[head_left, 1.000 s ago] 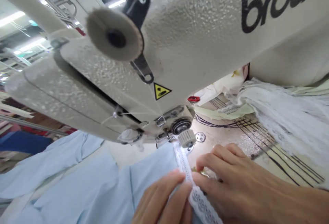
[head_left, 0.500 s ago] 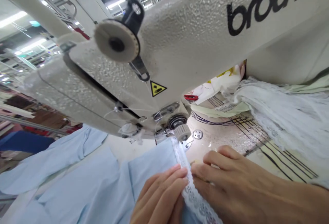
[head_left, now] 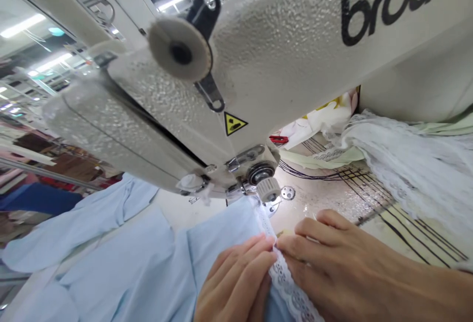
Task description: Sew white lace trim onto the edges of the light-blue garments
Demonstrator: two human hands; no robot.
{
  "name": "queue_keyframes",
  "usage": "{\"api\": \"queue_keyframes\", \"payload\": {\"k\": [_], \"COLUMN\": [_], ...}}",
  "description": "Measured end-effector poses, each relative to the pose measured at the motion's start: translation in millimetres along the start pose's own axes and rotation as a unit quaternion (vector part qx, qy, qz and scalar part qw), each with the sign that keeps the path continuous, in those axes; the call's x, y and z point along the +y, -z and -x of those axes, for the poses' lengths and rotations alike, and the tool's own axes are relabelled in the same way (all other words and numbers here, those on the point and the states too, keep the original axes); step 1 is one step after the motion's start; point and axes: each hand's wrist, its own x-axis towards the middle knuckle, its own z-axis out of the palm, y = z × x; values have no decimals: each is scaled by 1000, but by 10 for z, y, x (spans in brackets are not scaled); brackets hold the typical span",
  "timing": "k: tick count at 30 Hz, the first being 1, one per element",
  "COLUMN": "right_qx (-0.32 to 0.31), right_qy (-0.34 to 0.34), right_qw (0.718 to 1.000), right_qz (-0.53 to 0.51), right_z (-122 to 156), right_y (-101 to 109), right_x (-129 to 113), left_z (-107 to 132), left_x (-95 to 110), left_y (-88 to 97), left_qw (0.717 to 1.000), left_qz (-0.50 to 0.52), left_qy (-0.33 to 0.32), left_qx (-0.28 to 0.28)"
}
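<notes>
Light blue fabric [head_left: 221, 226] lies on the sewing machine bed, its edge leading up under the needle area. White scalloped lace trim [head_left: 290, 285] runs along that edge. My left hand [head_left: 238, 277] rests on the fabric with fingers closed together, fingertips at the lace; its thumb is hidden. From the other side, my right hand [head_left: 328, 253] pinches the lace trim edge with bent fingers, close to the left fingertips. Just beyond both hands is the machine's presser area with a ribbed white knob [head_left: 268, 190]. The needle itself is hard to make out.
The sewing machine head [head_left: 258, 55] spans the view above the hands. More light blue pieces [head_left: 121, 258] spread to the left. A pile of white lace [head_left: 417, 159] lies at right, and a small red tool [head_left: 278, 139] sits behind the needle area.
The view has shifted slightly, so the machine sits a little further right. My left fingertips have come closer to my right fingertips at the lace.
</notes>
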Motion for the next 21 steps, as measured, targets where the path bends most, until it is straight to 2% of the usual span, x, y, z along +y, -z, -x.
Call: {"api": "queue_keyframes", "payload": {"k": [6,10,14,16,21], "right_qx": [-59,-78,-104,-90,17], "right_qy": [-51,-69,-65,-47,-7], "right_qw": [995,990,989,993,1000], "right_qz": [-65,-93,-85,-58,6], "right_z": [-119,-200,-194,-144,-9], "right_y": [-70,-49,13,26,-63], "right_x": [85,148,122,85,41], "left_z": [-161,-234,-266,-230,-23], "left_x": [-174,-293,-256,-170,-17], "left_y": [-32,-22,20,29,-9], "left_qw": [1000,1000,1000,1000,998], "left_qz": [4,19,11,-23,-63], "left_qy": [5,19,12,3,25], "left_qx": [18,2,-9,2,19]}}
